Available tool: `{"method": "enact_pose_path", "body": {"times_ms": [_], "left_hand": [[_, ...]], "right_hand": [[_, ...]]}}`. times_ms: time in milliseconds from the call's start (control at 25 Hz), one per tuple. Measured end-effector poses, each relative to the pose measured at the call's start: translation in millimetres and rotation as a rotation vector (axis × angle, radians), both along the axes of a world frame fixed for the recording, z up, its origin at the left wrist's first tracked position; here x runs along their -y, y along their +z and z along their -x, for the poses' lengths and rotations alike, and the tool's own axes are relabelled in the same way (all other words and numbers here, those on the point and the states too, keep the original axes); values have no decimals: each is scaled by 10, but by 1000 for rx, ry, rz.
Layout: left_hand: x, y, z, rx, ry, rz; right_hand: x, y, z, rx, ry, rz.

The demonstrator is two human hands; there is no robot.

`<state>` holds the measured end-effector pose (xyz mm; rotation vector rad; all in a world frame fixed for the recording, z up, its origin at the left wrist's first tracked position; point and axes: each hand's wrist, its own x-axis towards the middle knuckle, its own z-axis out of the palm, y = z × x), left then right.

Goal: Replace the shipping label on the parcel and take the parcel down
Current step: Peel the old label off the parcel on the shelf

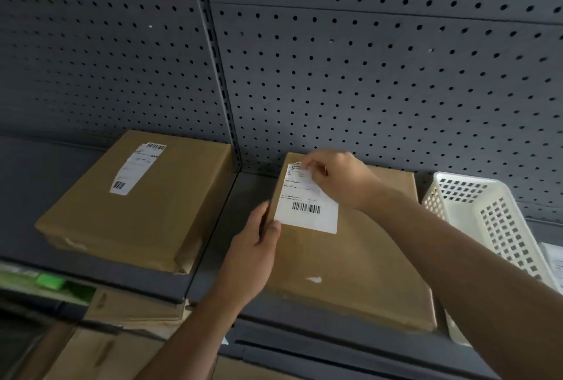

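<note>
While the brown parcel (pixel 350 257) lies flat on the grey shelf (pixel 213 227), my left hand (pixel 253 251) grips its left edge and my right hand (pixel 338 178) pinches the far end of the white label (pixel 307 215) on it. A second parcel (pixel 137 206) lies to the left, a white basket (pixel 493 221) just right

Single view: wide-angle camera worn on the head, facing forward and down onto a dark grey metal shelf (pixel 213 257) backed by grey perforated pegboard (pixel 365 74); a flat brown paper-wrapped parcel (pixel 350 257) lies close in front.
</note>
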<state>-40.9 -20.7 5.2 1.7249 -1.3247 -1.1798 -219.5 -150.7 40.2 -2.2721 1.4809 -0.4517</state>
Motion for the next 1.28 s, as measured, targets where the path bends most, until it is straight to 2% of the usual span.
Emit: {"method": "enact_pose_path", "body": {"times_ms": [160, 800, 1000, 1280], "left_hand": [[-19, -41, -40, -27, 5, 7], [-15, -42, -44, -44, -4, 22], [-12, -47, -45, -66, -1, 21], [-16, -51, -44, -78, 8, 28]], "right_hand": [[272, -9, -206, -136, 25, 26], [365, -57, -284, -222, 46, 37], [310, -85, -222, -125, 16, 21], [250, -137, -192, -94, 27, 70]]}}
